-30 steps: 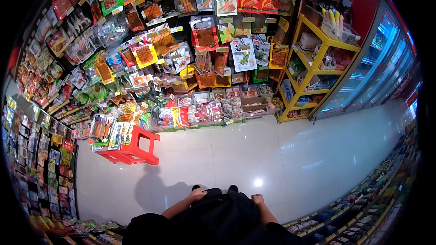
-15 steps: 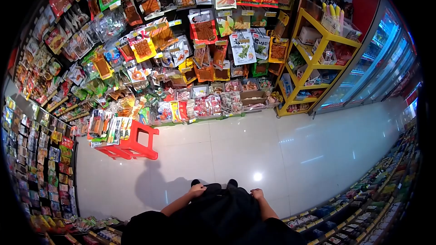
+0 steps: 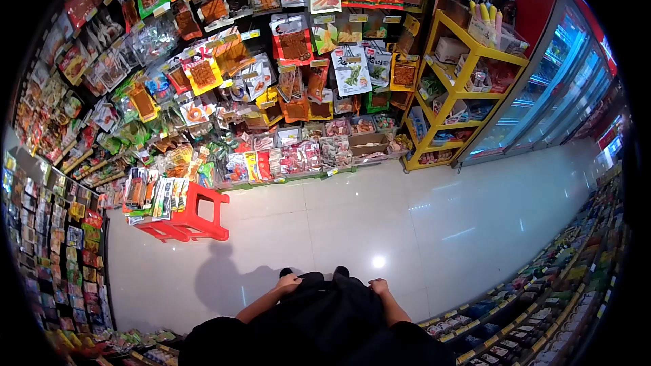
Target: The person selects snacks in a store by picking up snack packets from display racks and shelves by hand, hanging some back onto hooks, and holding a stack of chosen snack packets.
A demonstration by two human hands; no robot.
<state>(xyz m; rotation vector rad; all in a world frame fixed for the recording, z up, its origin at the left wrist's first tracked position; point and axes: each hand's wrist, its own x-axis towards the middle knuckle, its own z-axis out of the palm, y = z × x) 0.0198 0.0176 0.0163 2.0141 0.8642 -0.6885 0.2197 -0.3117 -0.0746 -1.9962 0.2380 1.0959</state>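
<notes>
My left hand (image 3: 289,282) is closed at the left edge of the black clothing (image 3: 332,312) in front of my body. Its curled fingers seem to grip the cloth. On the opposite edge, my right hand (image 3: 379,287) is closed too, with its fingers against the same dark fabric. Fine detail of both grips is too small to see. The tips of two black shoes (image 3: 341,271) show just beyond the cloth. Ahead and to the left stands a red plastic stool (image 3: 207,211), with several snack packets (image 3: 169,196) beside it and on top.
Hanging snack bags (image 3: 291,39) fill the wall display ahead, above a row of bins (image 3: 369,149). A yellow shelf rack (image 3: 468,81) stands at the right, beside glass-door coolers (image 3: 536,108). Stocked shelves (image 3: 536,318) border the pale tiled floor (image 3: 352,217) at lower right; packets (image 3: 57,244) hang at left.
The view has shifted slightly, so the shelves and stool appear a little further left. My hands keep nearly the same pose at the black clothing.
</notes>
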